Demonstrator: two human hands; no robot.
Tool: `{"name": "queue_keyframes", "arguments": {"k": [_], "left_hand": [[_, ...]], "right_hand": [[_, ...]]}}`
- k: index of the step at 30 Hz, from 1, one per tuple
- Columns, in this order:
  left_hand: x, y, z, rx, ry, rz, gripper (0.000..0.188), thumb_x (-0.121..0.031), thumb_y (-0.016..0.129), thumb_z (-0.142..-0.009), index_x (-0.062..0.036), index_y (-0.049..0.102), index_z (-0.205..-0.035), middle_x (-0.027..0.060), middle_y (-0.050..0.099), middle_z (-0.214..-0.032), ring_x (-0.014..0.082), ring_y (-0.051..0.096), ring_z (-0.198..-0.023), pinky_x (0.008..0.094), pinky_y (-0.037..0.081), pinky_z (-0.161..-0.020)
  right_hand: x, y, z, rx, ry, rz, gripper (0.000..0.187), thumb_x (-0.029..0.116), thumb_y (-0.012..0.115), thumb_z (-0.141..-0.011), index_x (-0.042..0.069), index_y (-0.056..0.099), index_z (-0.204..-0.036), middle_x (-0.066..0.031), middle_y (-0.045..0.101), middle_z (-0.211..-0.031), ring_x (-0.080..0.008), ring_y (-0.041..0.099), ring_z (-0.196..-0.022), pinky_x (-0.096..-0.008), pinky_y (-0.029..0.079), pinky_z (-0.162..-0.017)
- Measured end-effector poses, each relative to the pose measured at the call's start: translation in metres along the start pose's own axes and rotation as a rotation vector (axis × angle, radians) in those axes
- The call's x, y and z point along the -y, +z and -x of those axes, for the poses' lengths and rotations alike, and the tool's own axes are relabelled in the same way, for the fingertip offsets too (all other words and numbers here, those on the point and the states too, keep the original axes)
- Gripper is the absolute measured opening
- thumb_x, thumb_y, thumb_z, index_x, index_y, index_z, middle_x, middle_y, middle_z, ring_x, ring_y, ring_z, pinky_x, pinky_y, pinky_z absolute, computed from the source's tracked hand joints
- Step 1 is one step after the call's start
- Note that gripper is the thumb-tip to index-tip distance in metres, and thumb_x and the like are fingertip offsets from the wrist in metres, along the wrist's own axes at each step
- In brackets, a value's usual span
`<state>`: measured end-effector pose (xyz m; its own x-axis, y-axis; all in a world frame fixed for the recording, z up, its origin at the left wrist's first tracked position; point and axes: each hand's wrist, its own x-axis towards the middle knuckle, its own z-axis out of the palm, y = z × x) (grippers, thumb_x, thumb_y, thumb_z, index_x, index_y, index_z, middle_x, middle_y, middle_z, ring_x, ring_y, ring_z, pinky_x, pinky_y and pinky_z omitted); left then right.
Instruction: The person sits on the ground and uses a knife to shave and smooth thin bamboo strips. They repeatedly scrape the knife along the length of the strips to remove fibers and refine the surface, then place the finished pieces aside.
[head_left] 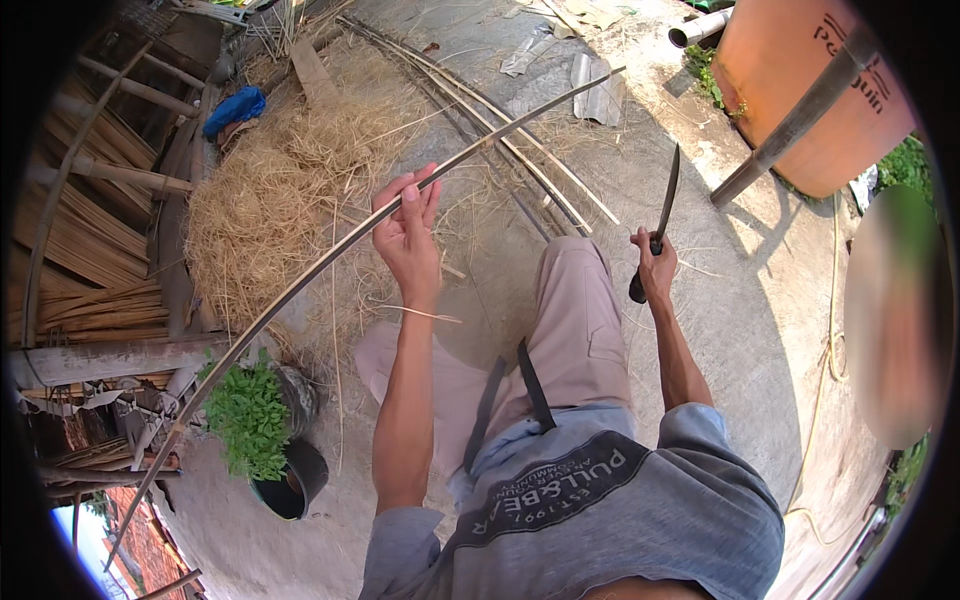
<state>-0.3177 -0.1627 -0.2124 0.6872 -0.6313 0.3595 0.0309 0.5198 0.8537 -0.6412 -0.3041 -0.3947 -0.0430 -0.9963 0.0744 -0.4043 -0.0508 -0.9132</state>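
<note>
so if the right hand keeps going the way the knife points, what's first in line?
Nothing close. The right hand aims the knife up and away over bare concrete ground; the scrap sheets lie roughly beyond, though depth is unclear.

Single head view, fisheye, looks steeply down from above the person's chest. Close on both forearms; concrete ground [700, 300] fills the frame.

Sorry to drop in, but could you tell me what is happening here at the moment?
A seated person is handling a long bamboo strip. The left hand grips it near the middle, holding it out over the concrete floor. The right hand holds a dark knife with its blade up, apart from the strip. A heap of straw-like shavings lies ahead, and a potted plant stands at the left.
</note>
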Motion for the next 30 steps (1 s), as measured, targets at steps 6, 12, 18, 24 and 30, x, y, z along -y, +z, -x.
{"name": "queue_keyframes", "arguments": {"k": [6,12,18,24,30], "left_hand": [[0.033,0.076,-0.03,0.413,-0.133,-0.091,0.032,-0.019,0.052,-0.106,0.0002,0.05,-0.132,0.0199,0.068,-0.119,0.0275,0.066,-0.116,0.039,0.056,-0.103],[0.024,0.105,-0.143,0.503,-0.098,0.025,0.038,-0.02,0.055,-0.105,-0.0007,0.047,-0.138,0.0188,0.069,-0.114,0.0281,0.069,-0.109,0.0392,0.059,-0.099],[0.023,0.113,-0.192,0.586,-0.135,-0.013,0.038,-0.017,0.054,-0.106,-0.002,0.042,-0.138,0.0202,0.069,-0.113,0.0273,0.071,-0.105,0.0369,0.062,-0.091],[-0.008,0.061,-0.267,0.605,-0.141,-0.325,0.044,-0.017,0.049,-0.107,-0.0019,0.032,-0.145,0.0148,0.068,-0.101,0.03,0.072,-0.102,0.0405,0.061,-0.091],[-0.118,0.009,-0.366,-0.039,0.38,-0.299,0.038,-0.006,0.048,-0.103,-0.0057,0.028,-0.136,0.0162,0.064,-0.093,0.0224,0.068,-0.074,0.0397,0.062,-0.075]], "right_hand": [[-0.017,-0.032,0.011,-0.125,0.114,-0.321,0.036,0.031,0.066,-0.1,-0.004,0.062,-0.093,-0.0143,0.072,-0.082,-0.0186,0.072,-0.076,-0.0327,0.061,-0.074],[-0.021,-0.07,0.038,-0.245,0.177,-0.295,0.035,0.031,0.065,-0.101,-0.003,0.063,-0.09,-0.0117,0.071,-0.079,-0.0175,0.07,-0.074,-0.0322,0.059,-0.073],[-0.037,-0.103,0.058,-0.422,0.131,-0.27,0.036,0.032,0.065,-0.101,-0.002,0.062,-0.092,-0.0101,0.069,-0.079,-0.0163,0.069,-0.071,-0.0319,0.059,-0.07],[-0.035,-0.116,0.067,-0.414,0.155,-0.268,0.032,0.029,0.066,-0.101,-0.002,0.062,-0.094,-0.0099,0.068,-0.079,-0.0172,0.07,-0.071,-0.0303,0.058,-0.067],[-0.024,-0.121,0.071,-0.398,0.194,-0.246,0.031,0.031,0.065,-0.101,0.0,0.061,-0.096,-0.0072,0.066,-0.078,-0.015,0.067,-0.069,-0.0299,0.057,-0.066]]}}
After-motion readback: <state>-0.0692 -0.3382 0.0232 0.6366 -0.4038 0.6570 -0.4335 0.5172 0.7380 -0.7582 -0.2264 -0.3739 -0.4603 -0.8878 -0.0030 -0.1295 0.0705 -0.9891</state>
